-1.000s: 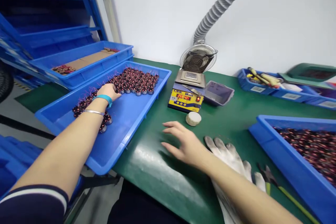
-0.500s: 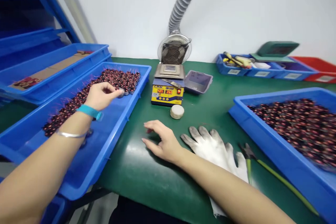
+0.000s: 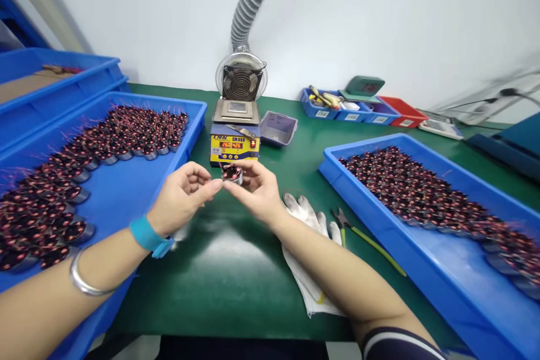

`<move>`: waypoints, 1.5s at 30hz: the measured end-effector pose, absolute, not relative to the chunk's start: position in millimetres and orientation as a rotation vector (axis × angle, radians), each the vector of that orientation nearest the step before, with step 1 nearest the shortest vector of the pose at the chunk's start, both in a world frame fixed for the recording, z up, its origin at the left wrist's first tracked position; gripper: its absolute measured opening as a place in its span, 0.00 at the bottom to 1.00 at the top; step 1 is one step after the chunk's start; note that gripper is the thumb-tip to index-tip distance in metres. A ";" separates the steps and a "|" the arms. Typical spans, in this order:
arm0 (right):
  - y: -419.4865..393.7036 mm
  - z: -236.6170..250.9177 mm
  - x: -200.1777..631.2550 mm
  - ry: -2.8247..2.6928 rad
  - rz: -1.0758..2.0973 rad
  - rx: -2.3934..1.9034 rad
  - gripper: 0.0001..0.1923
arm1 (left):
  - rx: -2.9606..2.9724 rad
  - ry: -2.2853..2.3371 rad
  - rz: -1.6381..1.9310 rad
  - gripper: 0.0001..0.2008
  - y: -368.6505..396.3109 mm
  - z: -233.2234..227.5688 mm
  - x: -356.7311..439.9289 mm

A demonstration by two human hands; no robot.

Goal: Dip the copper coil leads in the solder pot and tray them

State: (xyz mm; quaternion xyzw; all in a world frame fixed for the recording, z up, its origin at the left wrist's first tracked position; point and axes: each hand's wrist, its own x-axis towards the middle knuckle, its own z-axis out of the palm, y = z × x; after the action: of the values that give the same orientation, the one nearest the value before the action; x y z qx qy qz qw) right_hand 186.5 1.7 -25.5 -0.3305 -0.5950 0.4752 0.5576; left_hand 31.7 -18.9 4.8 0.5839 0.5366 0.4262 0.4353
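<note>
Both my hands meet over the green bench and hold one small coil part point(image 3: 232, 172), dark red windings in a silver ring. My left hand point(image 3: 181, 198), with a teal band and a silver bangle on the wrist, pinches it from the left. My right hand point(image 3: 256, 190) grips it from the right. The part hangs just in front of the yellow solder pot point(image 3: 234, 144). At my left a blue tray point(image 3: 139, 191) holds several rows of the same coils point(image 3: 105, 143). At my right another blue tray point(image 3: 405, 261) holds many more coils point(image 3: 417, 191).
White work gloves point(image 3: 306, 247) and green-handled cutters point(image 3: 363, 239) lie on the green bench point(image 3: 228, 275) under my right forearm. Behind the solder pot stand a fume fan point(image 3: 241, 80) with its hose and a small grey box point(image 3: 277, 127). Small tool bins point(image 3: 337, 109) line the back.
My left hand lifted a coil out of the left tray and carried it to the middle. My right hand rose off the bench and took hold of it. My view swung right.
</note>
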 end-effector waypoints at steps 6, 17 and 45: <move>89.2 31.2 207.9 -1.430 0.937 -0.963 0.17 | 1.657 1.410 0.384 0.23 -9.0 -12.3 23.3; 239.9 67.2 174.7 -1.716 0.206 -1.585 0.15 | 1.752 1.531 0.040 0.26 4.3 -15.9 11.1; 266.3 48.3 182.8 -1.665 0.204 -1.507 0.15 | 1.727 1.506 0.069 0.25 5.8 -18.6 10.8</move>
State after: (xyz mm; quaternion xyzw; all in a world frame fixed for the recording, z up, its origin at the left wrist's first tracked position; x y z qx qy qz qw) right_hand 182.8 266.3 48.3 -0.6035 -0.6671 0.0819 0.4290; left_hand 10.8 5.8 -18.6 0.6865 0.5986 0.0275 0.4118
